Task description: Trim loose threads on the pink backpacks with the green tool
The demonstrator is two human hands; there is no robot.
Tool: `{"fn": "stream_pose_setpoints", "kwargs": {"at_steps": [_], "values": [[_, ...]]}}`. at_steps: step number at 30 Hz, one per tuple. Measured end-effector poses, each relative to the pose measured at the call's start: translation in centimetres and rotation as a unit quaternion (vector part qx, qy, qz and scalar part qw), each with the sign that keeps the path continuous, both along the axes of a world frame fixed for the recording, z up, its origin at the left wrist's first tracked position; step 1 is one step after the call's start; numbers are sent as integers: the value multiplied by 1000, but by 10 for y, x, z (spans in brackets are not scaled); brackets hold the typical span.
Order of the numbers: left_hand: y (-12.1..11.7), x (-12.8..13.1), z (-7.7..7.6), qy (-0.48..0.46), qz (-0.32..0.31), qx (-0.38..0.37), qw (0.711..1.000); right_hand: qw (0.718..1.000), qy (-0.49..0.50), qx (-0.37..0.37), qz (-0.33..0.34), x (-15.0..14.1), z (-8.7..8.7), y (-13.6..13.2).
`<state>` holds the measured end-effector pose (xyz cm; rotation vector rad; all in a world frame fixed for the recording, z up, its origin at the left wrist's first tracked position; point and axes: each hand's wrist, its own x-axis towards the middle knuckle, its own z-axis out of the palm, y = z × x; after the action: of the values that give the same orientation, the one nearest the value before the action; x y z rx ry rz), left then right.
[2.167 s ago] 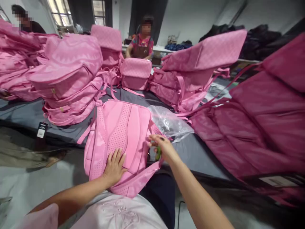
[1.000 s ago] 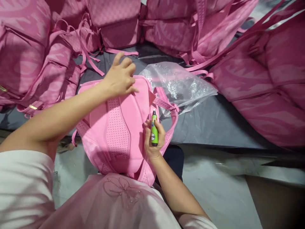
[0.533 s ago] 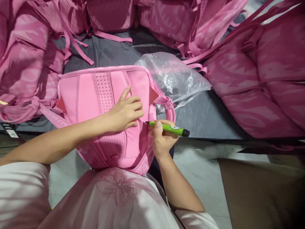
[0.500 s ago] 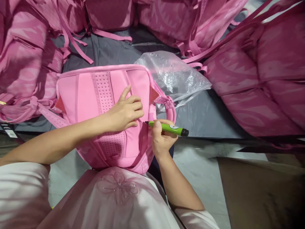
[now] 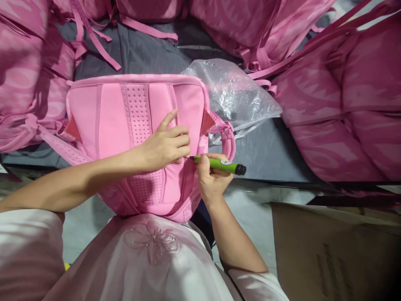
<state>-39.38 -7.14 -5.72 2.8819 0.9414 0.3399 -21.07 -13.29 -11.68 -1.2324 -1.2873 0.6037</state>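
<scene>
A pink backpack [image 5: 111,113] lies with its padded back panel facing up, its lower part against my body at the table's front edge. My left hand [image 5: 171,142] rests on the panel with its fingers spread. In my right hand [image 5: 213,177] is a green marker [image 5: 224,165], uncapped, its dark tip pointing left. The tip is at the panel's right part, close beside my left fingertips; I cannot tell whether it touches the fabric. A padded pink strap [image 5: 229,142] loops out at the backpack's right side.
A clear plastic bag [image 5: 238,98] lies on the dark grey table cover [image 5: 150,54] behind the backpack. More pink backpacks [image 5: 338,104] stand along the left, back and right. A cardboard box [image 5: 307,251] is on the floor at lower right.
The view has shifted slightly. Both hands keep nearly the same place on the backpack, and the marker's tip stays beside my left fingers.
</scene>
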Motion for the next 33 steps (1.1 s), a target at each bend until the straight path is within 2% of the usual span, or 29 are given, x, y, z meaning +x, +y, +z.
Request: {"fn": "stream_pose_setpoints", "kwargs": {"at_steps": [7, 19, 27, 31, 33], "values": [[-1, 0, -1, 1, 11, -13, 1000, 1000, -25, 9, -5, 2, 0, 0], [-1, -2, -3, 68, -8, 109, 992, 1000, -23, 11, 16, 3, 0, -1], [-2, -1, -2, 95, -5, 141, 985, 999, -30, -2, 31, 5, 0, -2], [-1, 0, 7, 107, -9, 150, 983, 998, -31, -18, 48, 7, 3, -1], [6, 2, 17, 125, -39, 150, 980, 997, -49, -24, 60, 11, 5, -2]]}}
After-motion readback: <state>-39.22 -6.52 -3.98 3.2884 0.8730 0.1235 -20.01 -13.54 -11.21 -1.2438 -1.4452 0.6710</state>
